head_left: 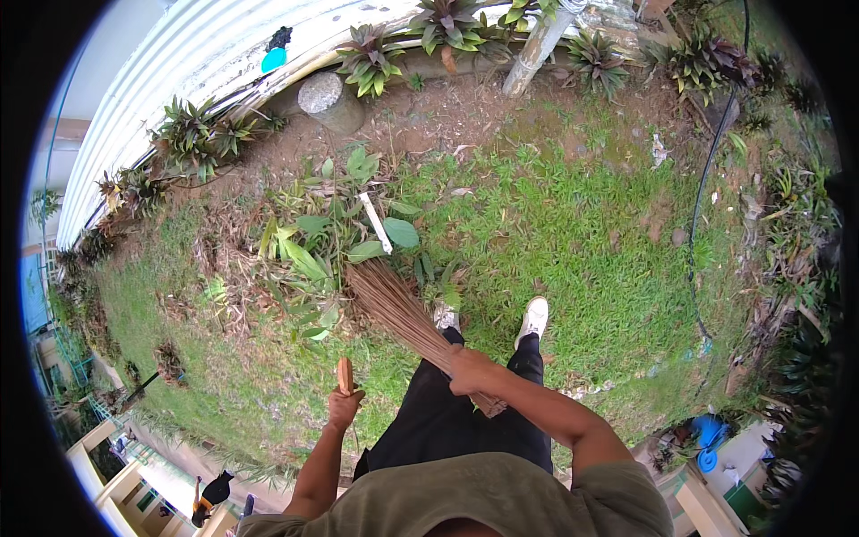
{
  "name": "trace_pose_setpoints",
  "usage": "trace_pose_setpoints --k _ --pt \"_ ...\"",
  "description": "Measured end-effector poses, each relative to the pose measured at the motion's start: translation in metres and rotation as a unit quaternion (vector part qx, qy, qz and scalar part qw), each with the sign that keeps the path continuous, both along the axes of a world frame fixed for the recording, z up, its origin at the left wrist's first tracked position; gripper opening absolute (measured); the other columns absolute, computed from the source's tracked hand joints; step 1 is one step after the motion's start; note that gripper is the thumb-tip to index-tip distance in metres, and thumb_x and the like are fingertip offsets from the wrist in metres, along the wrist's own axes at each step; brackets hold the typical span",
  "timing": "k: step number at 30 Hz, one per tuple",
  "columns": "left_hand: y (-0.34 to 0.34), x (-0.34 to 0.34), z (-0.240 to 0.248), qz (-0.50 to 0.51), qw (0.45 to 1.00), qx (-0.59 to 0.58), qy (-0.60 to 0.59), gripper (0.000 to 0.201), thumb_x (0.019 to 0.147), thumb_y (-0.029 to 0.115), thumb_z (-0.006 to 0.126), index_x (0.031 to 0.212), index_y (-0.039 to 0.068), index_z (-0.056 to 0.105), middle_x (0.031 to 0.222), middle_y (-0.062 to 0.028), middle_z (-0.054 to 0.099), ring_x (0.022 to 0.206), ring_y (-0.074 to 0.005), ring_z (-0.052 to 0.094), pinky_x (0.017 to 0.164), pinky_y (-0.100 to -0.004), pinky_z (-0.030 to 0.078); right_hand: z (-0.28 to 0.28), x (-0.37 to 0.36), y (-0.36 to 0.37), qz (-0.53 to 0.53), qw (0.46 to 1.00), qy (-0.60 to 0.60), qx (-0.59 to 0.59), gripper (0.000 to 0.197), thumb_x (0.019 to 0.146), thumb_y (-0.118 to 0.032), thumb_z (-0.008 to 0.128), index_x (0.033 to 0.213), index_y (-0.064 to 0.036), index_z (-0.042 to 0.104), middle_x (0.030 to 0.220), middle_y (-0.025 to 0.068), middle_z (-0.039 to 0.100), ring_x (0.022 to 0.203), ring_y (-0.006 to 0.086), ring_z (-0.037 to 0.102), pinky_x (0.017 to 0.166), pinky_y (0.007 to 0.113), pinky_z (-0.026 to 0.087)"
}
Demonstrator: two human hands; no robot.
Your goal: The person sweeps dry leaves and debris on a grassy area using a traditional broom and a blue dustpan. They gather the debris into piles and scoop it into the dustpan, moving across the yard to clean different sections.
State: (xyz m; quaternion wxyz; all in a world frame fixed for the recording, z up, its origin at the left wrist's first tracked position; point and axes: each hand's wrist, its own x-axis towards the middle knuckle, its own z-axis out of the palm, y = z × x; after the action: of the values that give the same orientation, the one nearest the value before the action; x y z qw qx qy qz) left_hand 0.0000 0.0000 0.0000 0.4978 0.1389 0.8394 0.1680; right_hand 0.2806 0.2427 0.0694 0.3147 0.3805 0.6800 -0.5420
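My right hand (472, 370) is wrapped round the bound end of a stick broom (394, 309), a bundle of long thin brown ribs. The broom slants away to the left, and its splayed tips touch a heap of cut green leaves and stems (309, 242). Across that heap lies a narrow white strip (376, 222). My left hand (343, 407) is closed on a short orange-brown piece of wood (345, 376), which points up from the fist. What the wood belongs to, if anything, cannot be made out.
Dry leaves (228, 304) spread left of the heap. Ahead are a round concrete stump (329, 100), leafy plants (369, 59) and a leaning post (540, 52) along a corrugated white sheet (152, 80). A dark hose (701, 197) runs down the right. Another person (213, 497) is far at lower left.
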Motion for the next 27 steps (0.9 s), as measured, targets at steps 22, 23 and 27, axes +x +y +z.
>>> trace_pose_setpoints --k 22,23,27 --pt "0.081 -0.012 -0.01 0.051 0.998 -0.012 0.032 0.031 0.069 0.008 0.07 0.096 -0.002 0.059 0.067 -0.0041 0.058 0.055 -0.0129 0.054 0.052 -0.028 0.045 -0.122 0.125 0.236 -0.149 0.975 -0.142 0.081 0.065 0.054 -0.015 0.071 0.111 0.0045 0.048 0.095 0.0241 0.062 0.088 0.0359 0.063 0.077 0.037 0.053" --pt "0.082 -0.012 -0.008 0.056 0.998 -0.024 0.024 0.031 0.069 0.009 0.07 0.096 -0.002 0.059 0.067 -0.0042 0.058 0.055 -0.013 0.054 0.052 -0.028 0.045 -0.097 0.097 0.221 -0.149 0.98 -0.118 0.055 0.063 0.055 -0.013 0.07 0.11 0.0047 0.048 0.094 0.024 0.062 0.09 0.0379 0.061 0.08 0.039 0.051" --pt "0.134 -0.002 -0.001 0.073 0.997 -0.033 -0.009 0.032 0.069 0.009 0.071 0.097 -0.002 0.059 0.068 -0.0047 0.059 0.055 -0.0134 0.055 0.052 -0.0281 0.045 -0.011 0.148 0.251 -0.123 0.985 -0.122 -0.01 0.07 0.053 -0.013 0.074 0.115 0.0035 0.046 0.092 0.0239 0.062 0.093 0.0385 0.06 0.08 0.041 0.049"
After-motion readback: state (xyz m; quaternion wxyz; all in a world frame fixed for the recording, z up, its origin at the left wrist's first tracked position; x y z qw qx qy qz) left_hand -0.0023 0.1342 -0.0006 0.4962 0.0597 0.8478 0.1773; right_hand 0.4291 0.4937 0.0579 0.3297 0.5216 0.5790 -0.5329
